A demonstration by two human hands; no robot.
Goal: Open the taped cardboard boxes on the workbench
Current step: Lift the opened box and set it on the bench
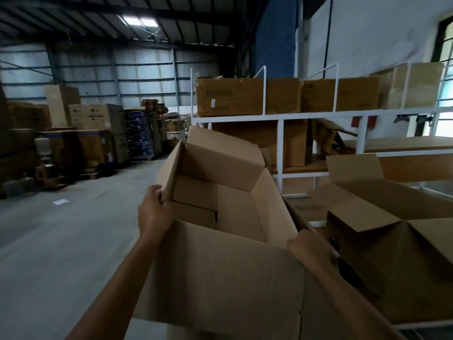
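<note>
A large brown cardboard box point(235, 207) stands open in front of me, all its flaps spread and its inside bare. My left hand point(153, 212) grips the edge of the left side flap, fingers curled over it. My right hand point(310, 249) holds the box's right rim near the front corner, its fingertips hidden behind the cardboard. A second cardboard box point(392, 231), also with its flaps open, sits just to the right on the workbench.
Behind the boxes rises a white metal rack point(280, 143) with closed cartons point(247, 96) on its top shelf and wooden shelves lower down. Grey concrete floor point(61, 241) lies to the left. Stacked cartons and pallets point(98, 138) line the far warehouse wall.
</note>
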